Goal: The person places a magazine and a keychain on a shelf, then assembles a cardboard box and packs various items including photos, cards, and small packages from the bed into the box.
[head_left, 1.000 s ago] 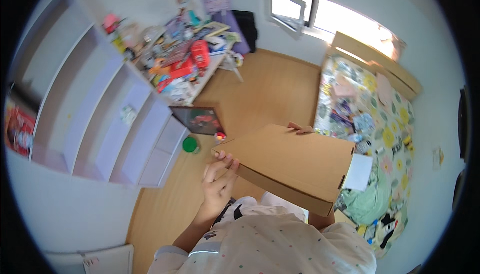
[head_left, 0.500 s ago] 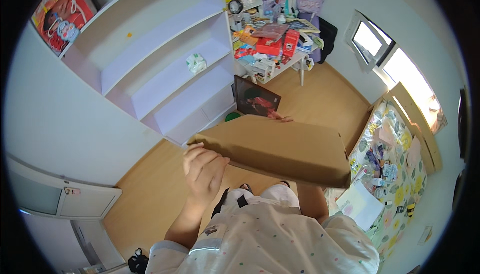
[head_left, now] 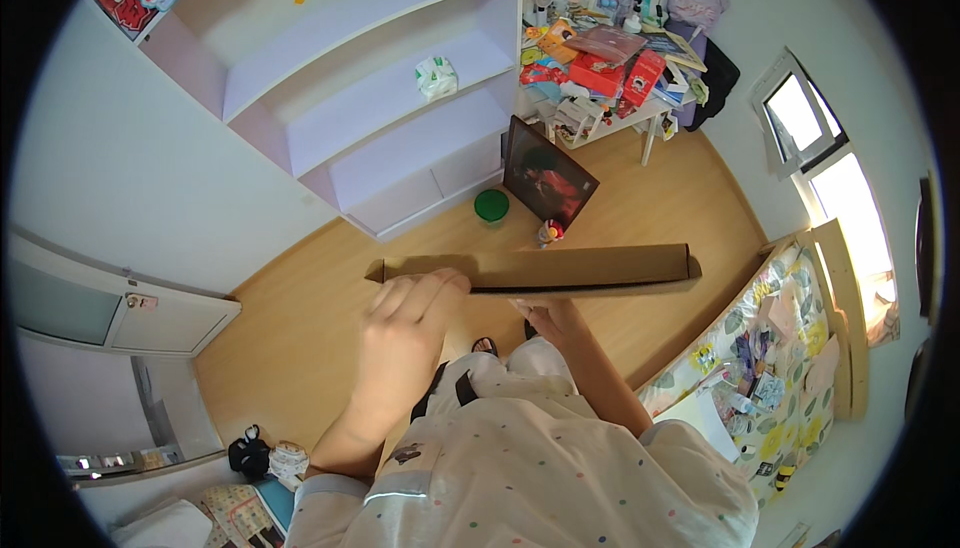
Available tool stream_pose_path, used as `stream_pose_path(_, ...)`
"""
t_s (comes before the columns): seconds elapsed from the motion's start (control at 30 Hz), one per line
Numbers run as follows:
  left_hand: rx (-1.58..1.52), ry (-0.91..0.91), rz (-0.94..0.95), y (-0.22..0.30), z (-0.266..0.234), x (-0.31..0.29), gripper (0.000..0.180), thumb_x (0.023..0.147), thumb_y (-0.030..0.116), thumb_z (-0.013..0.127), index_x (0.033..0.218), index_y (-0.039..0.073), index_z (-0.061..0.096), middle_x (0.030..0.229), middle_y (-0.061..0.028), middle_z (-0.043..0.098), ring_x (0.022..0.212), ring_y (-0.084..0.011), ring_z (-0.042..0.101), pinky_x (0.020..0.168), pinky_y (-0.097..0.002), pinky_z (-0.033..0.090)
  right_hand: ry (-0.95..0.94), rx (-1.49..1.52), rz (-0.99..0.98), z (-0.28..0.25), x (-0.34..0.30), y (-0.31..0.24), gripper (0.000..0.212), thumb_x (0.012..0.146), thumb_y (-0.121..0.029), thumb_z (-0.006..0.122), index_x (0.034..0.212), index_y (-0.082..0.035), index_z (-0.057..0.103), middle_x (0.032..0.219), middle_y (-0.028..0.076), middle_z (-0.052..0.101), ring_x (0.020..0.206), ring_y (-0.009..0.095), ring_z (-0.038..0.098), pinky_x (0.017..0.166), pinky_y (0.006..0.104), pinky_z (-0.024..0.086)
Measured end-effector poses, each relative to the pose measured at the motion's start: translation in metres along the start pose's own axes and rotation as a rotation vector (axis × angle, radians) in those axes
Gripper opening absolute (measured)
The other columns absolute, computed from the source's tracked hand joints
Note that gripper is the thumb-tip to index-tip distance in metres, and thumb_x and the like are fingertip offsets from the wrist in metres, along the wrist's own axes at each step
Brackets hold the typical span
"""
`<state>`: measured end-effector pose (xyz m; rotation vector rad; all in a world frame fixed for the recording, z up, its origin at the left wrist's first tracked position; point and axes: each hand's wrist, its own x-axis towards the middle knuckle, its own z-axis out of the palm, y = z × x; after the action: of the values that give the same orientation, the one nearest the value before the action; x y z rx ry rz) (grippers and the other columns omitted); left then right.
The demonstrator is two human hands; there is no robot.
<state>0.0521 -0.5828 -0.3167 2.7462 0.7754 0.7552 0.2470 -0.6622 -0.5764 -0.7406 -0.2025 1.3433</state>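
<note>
A flat brown cardboard box (head_left: pixel 570 266) is held up in front of my body, turned so that mostly its narrow side shows. My left hand (head_left: pixel 415 313) grips the box near its left end, fingers bent over the near edge; it is slightly blurred. Under the middle of the box is my right hand (head_left: pixel 550 318), holding it from below, with most of its fingers hidden behind the cardboard. A small flap sticks out at the box's left end. The lid looks closed, with a dark seam along the near side.
Ahead stands a white shelf unit (head_left: pixel 375 108) with a white and green packet (head_left: pixel 436 78). Beside it are a green-lidded tub (head_left: pixel 491 206), a leaning framed picture (head_left: pixel 548 176) and a small figurine (head_left: pixel 549 233). A cluttered table (head_left: pixel 648 143) stands beyond; a bed (head_left: pixel 800 348) strewn with items is right.
The box has tilted from showing its broad face to nearly edge-on. My right hand has gone from its far edge to underneath. The room has shifted in view as my head moved.
</note>
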Motion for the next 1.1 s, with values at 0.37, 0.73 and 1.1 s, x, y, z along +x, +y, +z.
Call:
stream_pose_path(0.37,-0.189,-0.375,-0.073,0.03,0.022,0.023,0.016,0.073,-0.002,0.067,0.085,0.007,0.063,0.154,-0.0231,0.033,0.135,-0.0436,0.042,0.095,-0.0448,0.046,-0.181,0.255,-0.154,-0.068,-0.029,-0.047,0.037,0.095,-0.028,0.061,0.126,-0.008,0.058,0.122,0.006,0.062,0.119,0.023,0.056,0.105,0.04,0.043)
stream_pose_path(0.73,-0.182,-0.361,-0.111,0.054,0.013,0.051,0.014,0.066,-0.005,0.069,0.073,0.006,0.063,0.157,-0.026,0.024,0.143,-0.0518,0.023,0.107,-0.0517,0.036,-0.32,0.171,-0.149,-0.017,-0.015,-0.091,0.042,0.096,-0.033,0.059,0.129,-0.008,0.056,0.127,0.007,0.06,0.121,0.025,0.054,0.106,0.041,0.041)
stream_pose_path(1.1,-0.167,-0.322,-0.067,0.048,0.015,0.049,0.022,0.061,-0.004,0.069,0.077,0.012,0.064,0.129,-0.0146,0.045,0.136,-0.0426,0.039,0.111,-0.0691,0.021,-0.435,0.163,-0.115,0.012,-0.002,-0.102,0.047,0.096,-0.038,0.057,0.132,-0.008,0.054,0.132,0.008,0.057,0.124,0.026,0.052,0.108,0.042,0.04)
